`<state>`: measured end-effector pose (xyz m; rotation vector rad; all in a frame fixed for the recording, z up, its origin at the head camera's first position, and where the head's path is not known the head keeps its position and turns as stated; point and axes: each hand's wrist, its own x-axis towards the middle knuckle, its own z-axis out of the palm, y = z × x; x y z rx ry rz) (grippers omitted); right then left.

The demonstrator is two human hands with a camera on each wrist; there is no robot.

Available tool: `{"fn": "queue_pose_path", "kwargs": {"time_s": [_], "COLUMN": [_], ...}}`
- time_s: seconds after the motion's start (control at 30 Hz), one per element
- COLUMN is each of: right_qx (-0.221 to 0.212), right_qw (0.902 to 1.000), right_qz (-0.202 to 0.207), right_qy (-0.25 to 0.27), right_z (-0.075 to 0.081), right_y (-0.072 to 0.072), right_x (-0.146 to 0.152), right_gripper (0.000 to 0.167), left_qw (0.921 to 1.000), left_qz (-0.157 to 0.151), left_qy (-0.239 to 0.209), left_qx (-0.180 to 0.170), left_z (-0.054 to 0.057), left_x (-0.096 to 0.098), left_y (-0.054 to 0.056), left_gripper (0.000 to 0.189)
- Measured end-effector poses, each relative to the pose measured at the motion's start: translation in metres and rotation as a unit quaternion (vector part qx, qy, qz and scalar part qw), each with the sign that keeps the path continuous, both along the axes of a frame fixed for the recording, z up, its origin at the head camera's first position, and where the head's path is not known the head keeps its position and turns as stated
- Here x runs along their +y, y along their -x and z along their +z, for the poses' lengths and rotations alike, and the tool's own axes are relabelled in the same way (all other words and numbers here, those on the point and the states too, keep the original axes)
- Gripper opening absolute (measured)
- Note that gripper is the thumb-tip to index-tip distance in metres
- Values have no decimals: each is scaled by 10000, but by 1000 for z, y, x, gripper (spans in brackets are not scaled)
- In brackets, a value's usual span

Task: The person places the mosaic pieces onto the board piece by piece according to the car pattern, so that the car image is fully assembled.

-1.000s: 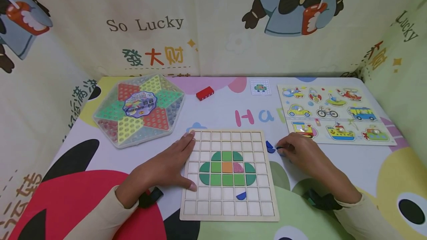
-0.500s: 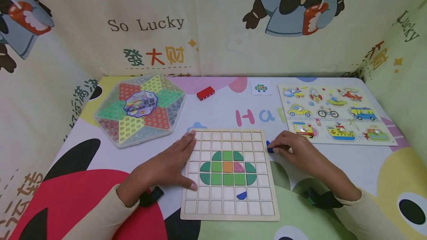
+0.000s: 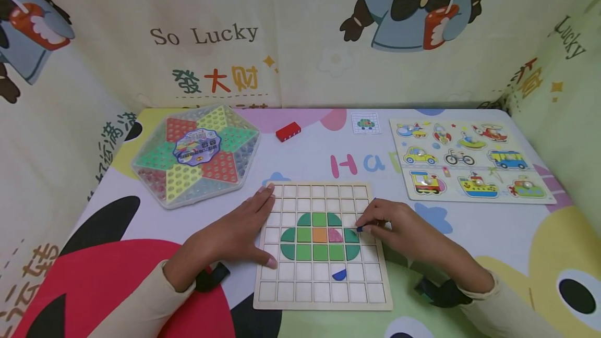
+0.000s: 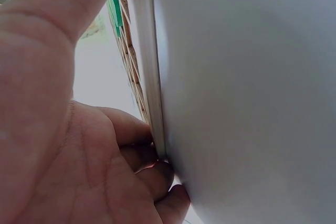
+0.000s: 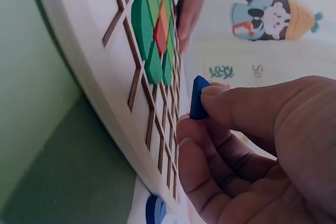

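A square wooden grid board (image 3: 324,306) lies on the table. Green, orange and pink flat tiles (image 3: 320,253) sit in its middle cells, and a blue quarter-round tile (image 3: 339,275) lies askew below them. My left hand (image 3: 230,233) rests at the board's left edge, fingers spread along the side and thumb over the frame. Between thumb and fingertips, my right hand (image 3: 404,228) pinches a small blue tile (image 5: 197,98), held over the right side of the board. Another blue tile (image 5: 154,209) lies just off the board's edge in the right wrist view.
A hexagonal Chinese checkers box (image 3: 197,155) stands at the back left, near a red block (image 3: 288,131). Behind the board lies a small pattern card (image 3: 366,123). A vehicle peg puzzle (image 3: 469,160) takes up the back right. A printed curtain (image 3: 305,35) hangs behind.
My right hand picked up a blue tile from beside the board and moved left and nearer, over the right-hand cells. My left hand stayed at the board's left edge.
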<state>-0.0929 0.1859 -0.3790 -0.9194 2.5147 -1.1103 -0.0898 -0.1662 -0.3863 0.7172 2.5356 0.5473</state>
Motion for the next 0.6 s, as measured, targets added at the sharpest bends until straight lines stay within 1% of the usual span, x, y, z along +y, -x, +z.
{"fn": "queue_pose_path", "kwargs": {"time_s": [0.13,0.23,0.4,0.53,0.6], "right_qx": [-153,-198,-217,-407,-407], "right_qw": [9999,9996,9987,9963,9954], "right_qz": [30,144,442,718,821], "right_qy": [22,105,155,220,280], "right_z": [-1,-2,-4,-4,-4], "right_y": [-3,-6,-12,-18,-21], "right_x": [-6,-10,-19,-26,-29], "right_gripper": [22,20,20,21,21], "left_qw": [10000,10000,10000,10000,10000], "left_qz": [9,19,11,-28,-38], "left_qy": [-32,-11,-16,-65,-75], "left_qx": [5,-10,-3,44,47], "left_z": [-1,-1,0,0,0], "left_x": [-1,-1,-1,-1,-1], "left_y": [0,-1,-1,-1,-1], "left_gripper": [128,128,127,127,127]}}
